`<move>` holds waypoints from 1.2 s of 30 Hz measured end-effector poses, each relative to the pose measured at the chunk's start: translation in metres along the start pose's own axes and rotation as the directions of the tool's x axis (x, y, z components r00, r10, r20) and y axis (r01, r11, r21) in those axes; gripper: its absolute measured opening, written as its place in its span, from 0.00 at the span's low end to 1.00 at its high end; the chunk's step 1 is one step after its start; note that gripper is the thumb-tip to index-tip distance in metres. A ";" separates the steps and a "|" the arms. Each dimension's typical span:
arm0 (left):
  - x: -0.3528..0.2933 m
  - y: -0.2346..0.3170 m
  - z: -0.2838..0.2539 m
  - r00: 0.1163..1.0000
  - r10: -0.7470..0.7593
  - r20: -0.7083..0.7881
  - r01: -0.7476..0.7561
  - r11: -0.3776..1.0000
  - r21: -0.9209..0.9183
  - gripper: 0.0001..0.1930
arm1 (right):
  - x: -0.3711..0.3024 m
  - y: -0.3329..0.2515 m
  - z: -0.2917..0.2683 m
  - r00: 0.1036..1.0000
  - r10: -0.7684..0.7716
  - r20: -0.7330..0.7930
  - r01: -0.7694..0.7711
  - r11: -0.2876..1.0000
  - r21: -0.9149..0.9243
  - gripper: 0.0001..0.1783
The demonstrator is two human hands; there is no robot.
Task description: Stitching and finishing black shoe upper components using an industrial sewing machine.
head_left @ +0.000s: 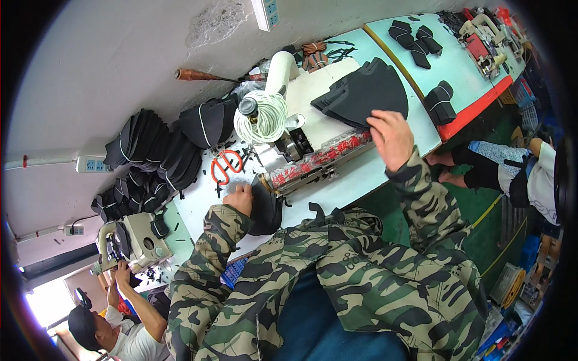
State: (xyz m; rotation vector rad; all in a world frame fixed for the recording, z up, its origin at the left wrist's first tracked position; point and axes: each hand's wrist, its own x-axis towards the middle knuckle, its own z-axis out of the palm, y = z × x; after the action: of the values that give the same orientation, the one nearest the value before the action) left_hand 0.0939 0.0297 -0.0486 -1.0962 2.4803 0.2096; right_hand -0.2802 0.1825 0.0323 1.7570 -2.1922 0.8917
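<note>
My left hand (239, 200) is closed at the left edge of a curved black sheet piece (264, 209), which sits at the front end of the sewing machine (322, 157). Its fingertips are partly hidden. Over on the right, my right hand (392, 139) has loosely bent fingers, apart from one another, at the near edge of a fanned stack of black cut pieces (367, 93). That stack lies on the machine's pale bed. The machine's red, worn side faces me. A coil of white cord (263, 117) hangs on its head.
Orange-handled scissors (227, 167) lie left of the machine among black scraps. Tied black bundles (144, 141) pile against the wall. A wooden-handled tool (195, 74) stands behind. At lower left a co-worker (114, 331) uses another machine (141, 240); another person (512, 171) is at right.
</note>
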 end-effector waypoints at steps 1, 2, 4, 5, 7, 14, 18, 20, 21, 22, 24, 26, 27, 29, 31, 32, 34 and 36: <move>-0.002 0.004 -0.001 0.997 -0.032 -0.067 0.030 0.999 -0.028 0.16 | -0.002 -0.013 0.000 1.000 0.021 -0.017 -0.020 0.998 0.051 0.11; -0.006 0.006 -0.002 0.989 -0.065 -0.131 0.058 0.997 -0.055 0.14 | -0.001 -0.029 -0.003 0.999 0.023 -0.035 -0.019 0.994 0.109 0.11; -0.007 -0.013 0.004 1.000 0.005 -0.014 -0.007 0.989 -0.147 0.11 | -0.006 -0.055 0.008 0.999 0.009 0.036 -0.022 0.925 0.379 0.10; -0.006 -0.023 0.008 0.992 0.087 0.090 -0.063 0.967 -0.247 0.08 | -0.010 -0.067 0.011 0.969 0.019 0.247 -0.148 0.843 0.516 0.10; -0.004 -0.005 -0.046 0.919 0.303 0.251 -0.151 0.861 -0.487 0.08 | -0.018 -0.081 0.019 0.908 -0.072 0.413 -0.257 0.684 0.683 0.11; 0.035 0.014 -0.094 0.923 0.361 0.134 -0.147 0.653 -0.743 0.09 | -0.042 -0.117 0.075 0.520 -0.050 0.852 -0.854 -0.006 0.521 0.19; 0.057 0.001 -0.092 0.922 0.373 0.107 -0.184 0.663 -0.725 0.10 | -0.032 -0.132 0.079 0.493 -0.010 0.870 -0.858 -0.174 0.484 0.23; 0.066 -0.002 -0.093 0.937 0.341 0.077 -0.192 0.685 -0.702 0.12 | -0.033 -0.134 0.084 0.490 -0.014 0.871 -0.854 -0.209 0.477 0.23; 0.070 0.002 -0.094 0.949 0.307 0.074 -0.178 0.712 -0.680 0.12 | -0.034 -0.135 0.085 0.499 0.008 0.866 -0.829 -0.286 0.480 0.23; 0.068 0.016 -0.102 0.948 0.310 0.074 -0.181 0.715 -0.675 0.12 | -0.035 -0.134 0.084 0.513 0.028 0.858 -0.793 -0.367 0.486 0.23; 0.059 0.047 -0.111 0.926 0.247 -0.286 -0.357 0.823 -0.442 0.13 | -0.036 -0.122 0.074 0.536 0.014 0.844 -0.807 -0.285 0.517 0.22; 0.051 0.061 -0.114 0.938 0.149 -0.313 -0.283 0.850 -0.443 0.13 | -0.033 -0.098 0.066 0.596 0.003 0.803 -0.802 -0.055 0.595 0.17; 0.046 0.064 -0.112 0.942 0.129 -0.310 -0.263 0.856 -0.444 0.13 | -0.024 -0.086 0.062 0.638 -0.014 0.770 -0.769 0.045 0.637 0.16; 0.037 0.070 -0.109 0.949 0.114 -0.294 -0.244 0.857 -0.454 0.13 | 0.002 -0.069 0.055 0.718 -0.062 0.694 -0.646 0.312 0.696 0.15; 0.032 0.070 -0.097 0.899 0.257 -0.354 -0.400 0.809 -0.430 0.12 | 0.021 -0.061 0.053 0.805 -0.190 0.562 -0.351 0.611 0.709 0.15; 0.029 0.074 -0.097 0.901 0.279 -0.332 -0.408 0.806 -0.429 0.13 | 0.028 -0.060 0.047 0.780 -0.208 0.590 -0.323 0.674 0.664 0.15; 0.020 0.070 -0.100 0.961 0.243 -0.128 -0.245 0.548 -0.800 0.14 | 0.029 -0.062 0.030 0.860 -0.036 0.509 -0.386 0.607 0.695 0.15; 0.010 0.058 -0.098 0.891 0.402 0.210 0.166 0.142 -0.976 0.18 | 0.031 -0.070 0.012 0.906 0.006 0.423 -0.348 0.582 0.735 0.13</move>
State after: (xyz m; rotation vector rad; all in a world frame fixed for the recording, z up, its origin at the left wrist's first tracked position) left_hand 0.0147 0.0334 0.0336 -0.9907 1.7378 2.1998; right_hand -0.2207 0.1422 0.0608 2.2322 -2.4257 2.0128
